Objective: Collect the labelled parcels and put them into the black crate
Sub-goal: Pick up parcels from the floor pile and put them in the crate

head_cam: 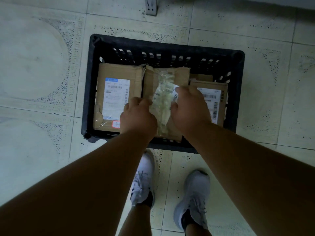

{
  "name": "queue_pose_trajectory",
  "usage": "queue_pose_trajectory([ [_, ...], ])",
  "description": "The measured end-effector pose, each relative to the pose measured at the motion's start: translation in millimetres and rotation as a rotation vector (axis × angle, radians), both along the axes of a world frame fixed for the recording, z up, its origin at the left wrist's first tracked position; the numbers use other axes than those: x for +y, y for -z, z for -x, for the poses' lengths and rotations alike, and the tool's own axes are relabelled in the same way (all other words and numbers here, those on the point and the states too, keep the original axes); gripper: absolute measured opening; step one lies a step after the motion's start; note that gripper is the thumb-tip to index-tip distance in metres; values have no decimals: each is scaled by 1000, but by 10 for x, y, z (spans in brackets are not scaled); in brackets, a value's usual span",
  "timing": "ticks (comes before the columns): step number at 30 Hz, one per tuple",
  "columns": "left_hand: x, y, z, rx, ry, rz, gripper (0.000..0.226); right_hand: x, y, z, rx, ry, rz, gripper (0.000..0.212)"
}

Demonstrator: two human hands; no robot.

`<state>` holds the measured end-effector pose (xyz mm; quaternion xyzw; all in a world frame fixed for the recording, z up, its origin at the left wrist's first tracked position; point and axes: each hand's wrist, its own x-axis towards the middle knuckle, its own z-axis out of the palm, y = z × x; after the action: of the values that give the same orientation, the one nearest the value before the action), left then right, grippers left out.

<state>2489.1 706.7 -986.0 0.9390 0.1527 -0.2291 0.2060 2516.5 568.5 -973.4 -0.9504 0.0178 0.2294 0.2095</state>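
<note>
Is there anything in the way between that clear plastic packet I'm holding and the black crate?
Nothing visible blocks it. Both hands, left hand and right hand, hold the clear plastic packet over the open black crate. Below it lie cardboard parcels, one at left and one at right, so it would land on those.

1 head view; looks steeply down; crate (238,68) near
</note>
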Motion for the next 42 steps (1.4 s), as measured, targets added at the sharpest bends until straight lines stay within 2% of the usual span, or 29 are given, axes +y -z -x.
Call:
queue_pose_trajectory([
  [4, 137, 10, 54, -9, 46, 36, 38, 484, 10, 234, 13, -88, -91, 40],
  [7, 232, 15, 101, 22, -24, 61, 55, 476, 169, 321, -22, -35, 109, 47],
  [9, 272, 13, 110, 38, -49, 78, 61, 354, 256, 280, -35, 115, 169, 56],
  [12, 231, 93, 114, 7, -55, 61, 48, 311, 303, 129, -6, 363, 54, 60],
  [15, 174, 157, 119, -10, -65, 31, 57, 302, 336, -59, 78, 561, 49, 65],
  [17, 176, 164, 120, -9, -114, 47, 65, 244, 332, -178, 163, 665, -7, 58],
  [20, 204, 157, 112, -41, -152, 63, 60, 130, 300, -236, 177, 716, -173, 31],
  [22, 199, 165, 108, -54, -125, 43, 54, 101, 282, -199, 139, 739, -223, 19],
  [25, 111, 183, 63, -102, -77, 7, 49, 96, 309, -148, 133, 751, -243, 28],
  [27, 46, 188, -61, -174, 4, -30, 46, 67, 339, -155, 120, 684, -184, 27],
  [29, 19, 204, -289, -213, 96, -63, 54, -7, 378, -188, 103, 559, -102, 16],
  [31, 27, 234, -576, -160, 157, -105, 64, -81, 411, -225, 123, 486, -61, 12],
  [34, 10, 294, -916, -57, 234, -205, 66, -167, 435, -251, 147, 478, -55, 11],
  [38, -22, 257, -1050, 8, 130, -215, 55, -244, 446, -228, 133, 546, -68, 16],
  [42, -51, 237, -797, -45, -7, -83, 57, -214, 408, -253, 214, 566, -38, 22],
])
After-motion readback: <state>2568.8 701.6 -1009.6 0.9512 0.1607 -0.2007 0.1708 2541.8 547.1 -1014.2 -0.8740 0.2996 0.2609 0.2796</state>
